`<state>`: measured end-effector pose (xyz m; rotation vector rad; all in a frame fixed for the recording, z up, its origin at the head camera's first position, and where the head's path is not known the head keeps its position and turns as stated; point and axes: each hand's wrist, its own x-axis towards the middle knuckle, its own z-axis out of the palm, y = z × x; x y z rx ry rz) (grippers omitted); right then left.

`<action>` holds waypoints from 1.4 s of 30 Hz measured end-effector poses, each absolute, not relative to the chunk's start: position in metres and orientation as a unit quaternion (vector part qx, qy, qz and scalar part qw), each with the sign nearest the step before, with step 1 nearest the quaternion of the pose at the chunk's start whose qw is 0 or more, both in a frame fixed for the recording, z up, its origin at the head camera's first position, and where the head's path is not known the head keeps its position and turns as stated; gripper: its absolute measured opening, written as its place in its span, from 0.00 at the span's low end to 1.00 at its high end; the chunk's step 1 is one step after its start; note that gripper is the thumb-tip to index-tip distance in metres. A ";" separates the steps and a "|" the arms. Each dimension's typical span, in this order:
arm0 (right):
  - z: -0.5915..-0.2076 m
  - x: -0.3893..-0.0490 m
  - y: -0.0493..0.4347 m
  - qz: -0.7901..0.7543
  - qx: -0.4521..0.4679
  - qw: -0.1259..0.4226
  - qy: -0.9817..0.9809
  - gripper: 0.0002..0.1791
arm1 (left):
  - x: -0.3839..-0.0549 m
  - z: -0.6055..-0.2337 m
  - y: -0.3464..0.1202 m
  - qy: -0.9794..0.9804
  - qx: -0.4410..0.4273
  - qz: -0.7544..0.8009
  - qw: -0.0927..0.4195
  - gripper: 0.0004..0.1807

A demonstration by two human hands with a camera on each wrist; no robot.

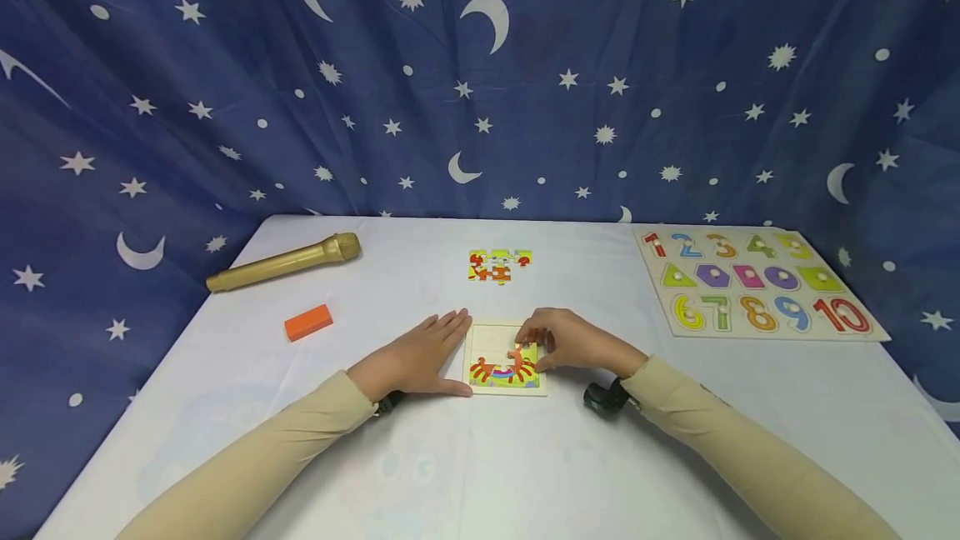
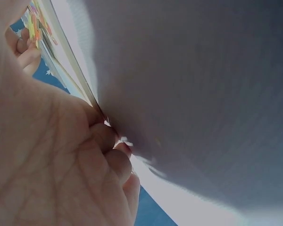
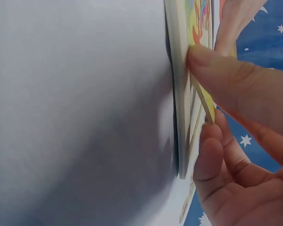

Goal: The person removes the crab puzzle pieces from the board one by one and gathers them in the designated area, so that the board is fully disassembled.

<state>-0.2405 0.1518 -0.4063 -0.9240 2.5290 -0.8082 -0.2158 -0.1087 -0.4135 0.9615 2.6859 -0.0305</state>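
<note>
A small square wooden puzzle board (image 1: 487,340) lies on the table between both hands, its near part filled with a red and yellow picture. My left hand (image 1: 412,357) rests along the board's left edge, fingers extended and thumb at the near left corner. At the board's right side, my right hand (image 1: 573,340) pinches a puzzle piece (image 3: 206,101) between thumb and fingers. In the right wrist view this yellow piece is tilted, with one edge raised off the board. The far left part of the board shows bare wood.
Several loose puzzle pieces (image 1: 499,264) lie beyond the board. A gold microphone (image 1: 285,262) and an orange block (image 1: 308,322) are on the left. A number and shape board (image 1: 757,283) lies at the far right. A star-patterned blue curtain (image 1: 525,107) hangs behind the white table.
</note>
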 end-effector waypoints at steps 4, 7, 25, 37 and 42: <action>-0.405 -0.244 0.153 -0.282 -0.336 0.173 0.882 0.19 | -0.216 -0.414 -0.109 0.932 0.334 -0.006 0.141 0.57; -0.406 -0.248 0.153 -0.280 -0.343 0.179 0.879 0.19 | -0.215 -0.414 -0.109 0.932 0.332 -0.006 0.143 0.57; -0.414 -0.252 0.156 -0.308 -0.321 0.191 0.875 0.16 | -0.216 -0.417 -0.110 0.933 0.332 -0.019 0.138 0.58; -0.409 -0.255 0.168 -0.332 -0.314 0.159 0.875 0.17 | -0.215 -0.415 -0.109 0.933 0.338 -0.052 0.112 0.58; -0.403 -0.262 0.174 -0.337 -0.292 0.150 0.882 0.18 | -0.215 -0.413 -0.108 0.929 0.352 -0.062 0.093 0.58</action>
